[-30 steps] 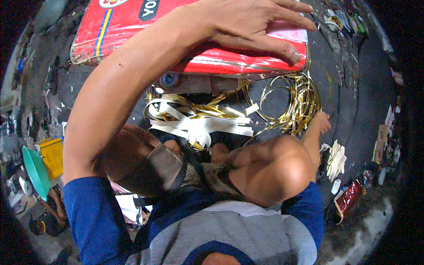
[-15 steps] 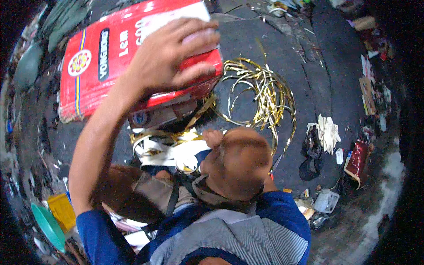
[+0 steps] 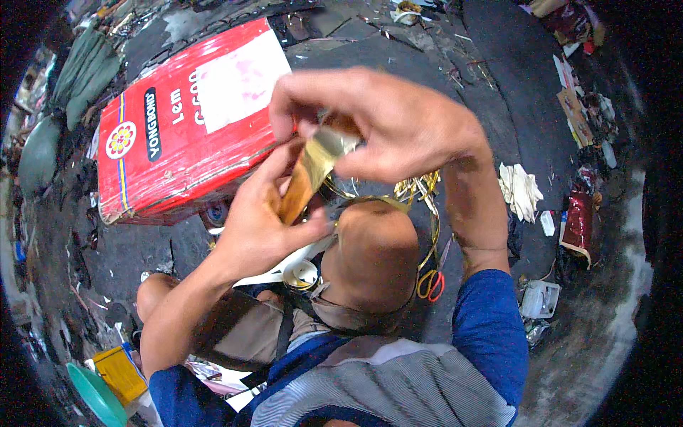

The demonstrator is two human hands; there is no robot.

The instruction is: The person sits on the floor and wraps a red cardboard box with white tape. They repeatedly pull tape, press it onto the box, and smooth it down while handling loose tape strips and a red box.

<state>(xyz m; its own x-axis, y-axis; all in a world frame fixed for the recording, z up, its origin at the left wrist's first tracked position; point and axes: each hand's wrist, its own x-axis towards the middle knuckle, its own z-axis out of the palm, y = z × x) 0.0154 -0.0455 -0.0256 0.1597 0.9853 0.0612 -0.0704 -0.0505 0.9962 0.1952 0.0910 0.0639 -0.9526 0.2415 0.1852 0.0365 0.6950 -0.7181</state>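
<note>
While the gold strip stands between both hands above the red box, the left hand and right hand each keep a closed grip on it.

Dim, flat light; soft shadows; strong fisheye bending and black vignette at the rim.

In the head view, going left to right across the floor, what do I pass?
Teal bowl → yellow container → red box → left hand → gold strip → right hand → white gloves → red packet.
</note>
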